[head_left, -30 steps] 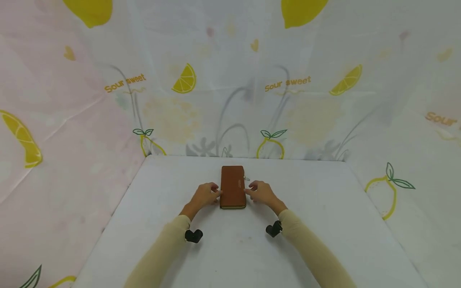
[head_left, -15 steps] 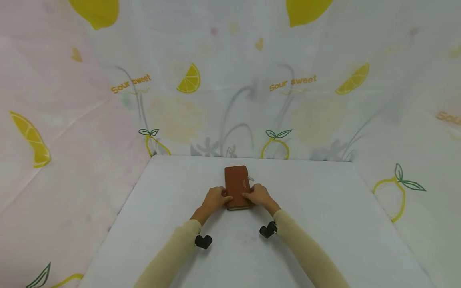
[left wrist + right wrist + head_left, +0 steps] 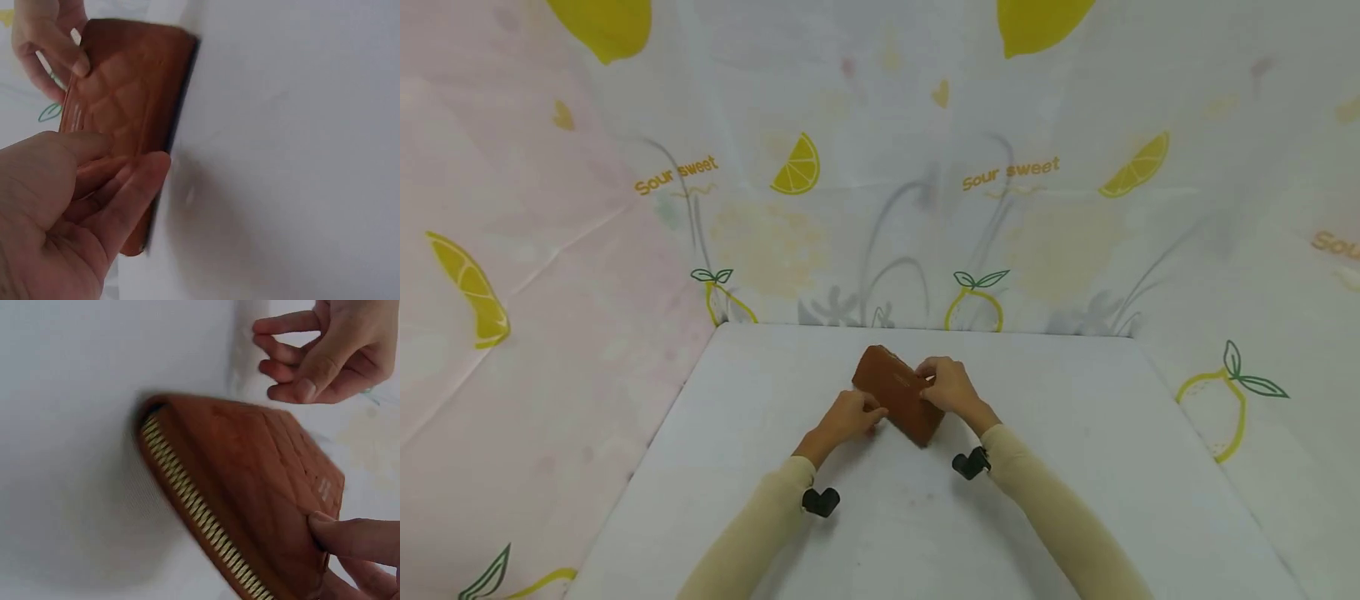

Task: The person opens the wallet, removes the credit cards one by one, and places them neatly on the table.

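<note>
Both arms (image 3: 756,517) forward — right hand (image 3: 952,390) in a pinch, left hand (image 3: 847,417) nearby, fingers (image 3: 289,323) loosely curled.

Brown quilted wallet (image 3: 895,393), gold-toothed zip (image 3: 203,514) along its edge, was tilted, slanting diagonally over white table (image 3: 887,533).

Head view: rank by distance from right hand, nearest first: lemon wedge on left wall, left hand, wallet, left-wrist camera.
1. Wallet: pinched in the right hand.
2. Left hand: by the wallet's near left edge.
3. Left-wrist camera: nearer the wearer, at the left cuff.
4. Lemon wedge: far left, on the wall.
</note>
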{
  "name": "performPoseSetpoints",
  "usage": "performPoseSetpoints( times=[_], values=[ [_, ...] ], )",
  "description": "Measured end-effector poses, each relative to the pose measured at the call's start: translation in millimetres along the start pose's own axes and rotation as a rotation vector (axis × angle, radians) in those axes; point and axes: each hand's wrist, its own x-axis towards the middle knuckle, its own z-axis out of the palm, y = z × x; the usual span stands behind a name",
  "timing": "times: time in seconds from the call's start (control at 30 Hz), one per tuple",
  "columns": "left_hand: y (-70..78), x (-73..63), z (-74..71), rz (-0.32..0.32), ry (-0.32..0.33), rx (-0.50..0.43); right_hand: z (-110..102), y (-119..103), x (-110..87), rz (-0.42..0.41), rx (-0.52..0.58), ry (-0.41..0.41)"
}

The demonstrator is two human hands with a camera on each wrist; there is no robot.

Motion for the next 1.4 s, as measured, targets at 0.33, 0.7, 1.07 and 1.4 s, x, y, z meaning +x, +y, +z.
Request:
performPoseSetpoints(
  times=[0.33,0.7,1.07,1.4],
  values=[
    [-5.1,-19.1,-40.4,0.24,0.394,-0.158,-12,-15,-20.6,-0.12,-0.123,-0.07],
    [-14.9,-15.8,-42.2,0.282,0.403,-0.064,-3,-14,-23.8,-0.226,-0.15,-0.021],
    [-18.7,-19.7,-43.8,0.317,0.355,-0.109,1,-26,-13.6,-0.342,-0.086,-0.105],
    [-22.4,-20.1,-40.3,0.339,0.292,-0.179,17,-44,11.7,-0.146,-0.055,-0.156]
  ],
)
